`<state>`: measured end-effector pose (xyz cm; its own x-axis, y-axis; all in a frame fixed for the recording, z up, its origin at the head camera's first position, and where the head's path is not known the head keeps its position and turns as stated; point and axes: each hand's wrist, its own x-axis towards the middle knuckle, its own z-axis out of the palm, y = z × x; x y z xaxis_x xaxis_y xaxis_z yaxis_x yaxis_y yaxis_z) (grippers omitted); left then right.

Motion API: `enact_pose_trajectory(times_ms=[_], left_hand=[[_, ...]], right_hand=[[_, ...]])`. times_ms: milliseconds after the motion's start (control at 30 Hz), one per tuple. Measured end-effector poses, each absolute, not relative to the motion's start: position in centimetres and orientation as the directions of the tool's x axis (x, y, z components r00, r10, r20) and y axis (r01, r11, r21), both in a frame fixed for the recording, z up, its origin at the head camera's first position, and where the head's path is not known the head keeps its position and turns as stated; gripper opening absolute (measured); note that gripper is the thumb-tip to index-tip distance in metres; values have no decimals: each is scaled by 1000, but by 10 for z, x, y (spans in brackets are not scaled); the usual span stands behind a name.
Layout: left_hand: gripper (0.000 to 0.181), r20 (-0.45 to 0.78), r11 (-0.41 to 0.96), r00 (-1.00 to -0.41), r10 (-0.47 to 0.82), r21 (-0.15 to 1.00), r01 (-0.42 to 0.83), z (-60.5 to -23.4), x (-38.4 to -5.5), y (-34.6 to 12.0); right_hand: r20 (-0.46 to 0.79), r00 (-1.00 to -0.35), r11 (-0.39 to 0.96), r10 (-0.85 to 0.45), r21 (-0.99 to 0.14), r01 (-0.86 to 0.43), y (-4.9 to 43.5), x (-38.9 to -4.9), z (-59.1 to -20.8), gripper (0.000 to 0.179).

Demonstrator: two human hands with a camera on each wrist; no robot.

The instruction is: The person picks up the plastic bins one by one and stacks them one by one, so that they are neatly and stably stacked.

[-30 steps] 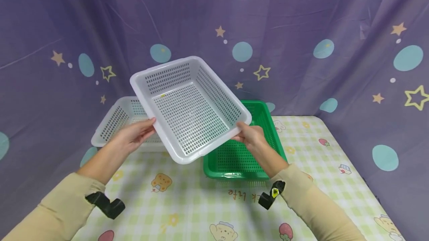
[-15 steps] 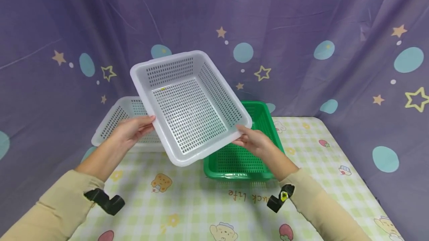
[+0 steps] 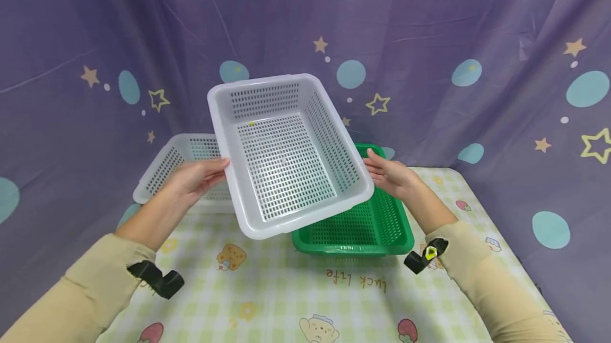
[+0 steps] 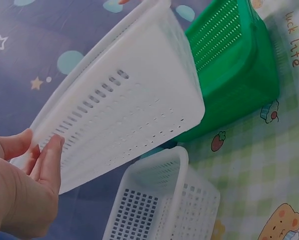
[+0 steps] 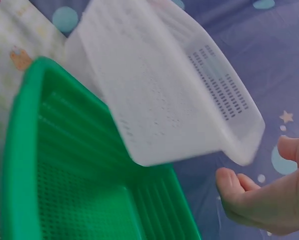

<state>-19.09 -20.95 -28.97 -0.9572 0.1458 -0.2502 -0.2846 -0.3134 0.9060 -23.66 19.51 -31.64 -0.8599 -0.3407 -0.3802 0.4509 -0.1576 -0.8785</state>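
Observation:
A white perforated plastic basket (image 3: 268, 225) is held up above the table, tilted so its inside faces me, with a small yellow spot in its floor. My left hand (image 3: 197, 179) pinches its left rim; the left wrist view has the thumb on the rim and the fingers under it, against the outer wall (image 4: 134, 95). My right hand (image 3: 392, 176) is just off the basket's right corner, thumb raised and fingers relaxed. A gap shows between those fingertips (image 5: 227, 180) and the rim in the right wrist view.
A green perforated basket (image 3: 353, 250) stands on the table below and right of the held one, partly covered by it. Another white basket (image 3: 210, 206) is at the back left, behind my left hand. The checked tablecloth (image 3: 286, 284) meets a purple curtain (image 3: 429, 14).
My right hand has let go of the basket's right corner and moved right and up. The left hand still pinches the rim, and the basket has shifted slightly right.

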Motion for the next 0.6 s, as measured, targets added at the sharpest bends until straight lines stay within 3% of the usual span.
enact_pose_trajectory(times_ms=[300,600], left_hand=[[31,-241,-241,-958,152,931,-273,-294,-193,-197],[22,-243,-129,-951,192,954,-270,-305,-202,-182]], right_hand=[[-419,-799,-165,-431,-834,526,216,-249,-308,65],[-423,-782,-194,-457,-811,552,226,-245,-310,16]])
